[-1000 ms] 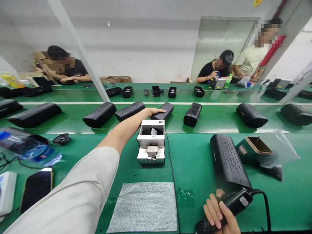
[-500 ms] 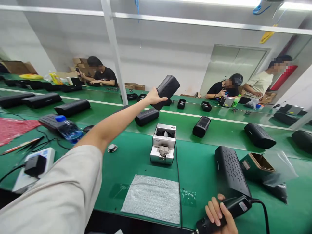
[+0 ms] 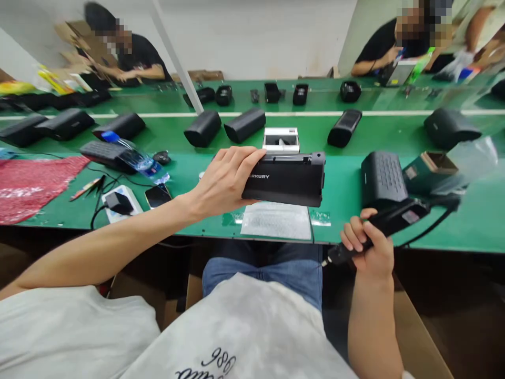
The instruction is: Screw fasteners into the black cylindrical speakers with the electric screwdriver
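My left hand (image 3: 231, 179) grips one end of a black speaker housing (image 3: 290, 184) with white lettering on its front. It is held level in the air, over a grey foam pad (image 3: 276, 221) that it partly covers. Behind it, a silver screw feeder (image 3: 281, 138) shows only its upper part. In my right hand (image 3: 369, 239) is a black electric screwdriver (image 3: 389, 221), its bit pointing down and left past the table's front edge. A dark housing with an oval-patterned face (image 3: 383, 179) stands just beyond the screwdriver.
Several black housings (image 3: 203, 128) line the green table (image 3: 473, 221). To the left lie a water bottle (image 3: 136, 158), a phone (image 3: 158, 196), a white power strip (image 3: 122, 202) and red bubble wrap (image 3: 35, 187). A green box (image 3: 430, 171) stands right. Co-workers (image 3: 134, 58) sit across.
My left hand has brought the speaker housing from the far side of the table back toward me and turned it level. The view has tipped downward. My right hand still holds the screwdriver.
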